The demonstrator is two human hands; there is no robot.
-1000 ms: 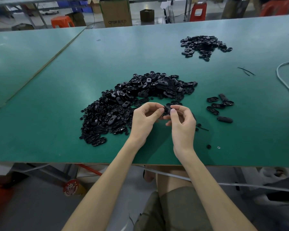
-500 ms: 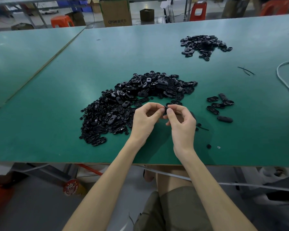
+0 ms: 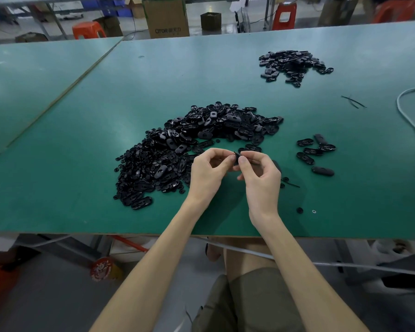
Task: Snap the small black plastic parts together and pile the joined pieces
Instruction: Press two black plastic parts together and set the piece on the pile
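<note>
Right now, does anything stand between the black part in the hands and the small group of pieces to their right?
Nothing visible does. The left hand and right hand pinch the black part; only bare green table lies between it and the small group. Loose bits sit nearer the table edge, off that line.

One wide-angle camera, worn on the head, is looking forward and down from above and behind the left hand and right hand, sitting near enough that they are lying mid-frame, and is taking in the table beyond them and the floor below them.
</note>
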